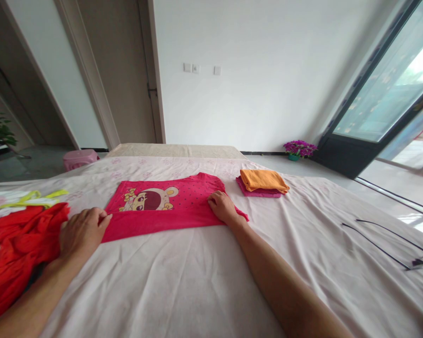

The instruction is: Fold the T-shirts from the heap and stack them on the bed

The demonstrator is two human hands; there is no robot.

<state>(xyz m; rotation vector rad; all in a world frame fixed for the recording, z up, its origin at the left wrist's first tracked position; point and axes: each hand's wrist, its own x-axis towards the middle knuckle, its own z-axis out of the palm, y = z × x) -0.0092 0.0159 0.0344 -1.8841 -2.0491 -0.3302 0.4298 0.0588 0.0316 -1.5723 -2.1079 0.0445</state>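
Note:
A bright pink T-shirt (186, 199) with a cartoon bear-hood print lies spread sideways on the bed. Its near side is folded over in a long strip that covers the lower part of the print. At the strip's left end, my left hand (82, 230) pinches the shirt's edge between thumb and fingers. My right hand (221, 206) rests at the other end near the sleeve, its fingers curled onto the fabric by the fold. Beyond it to the right sits a small stack: a folded orange garment (264, 180) on a folded dark pink garment (245, 189).
Red clothes (28, 239) and other crumpled garments heap up at the left. Eyeglasses (391, 249) lie on the pale sheet (183, 277) at the right. On the floor beyond stand a pink stool (80, 159) and purple flowers (301, 148) in a green pot.

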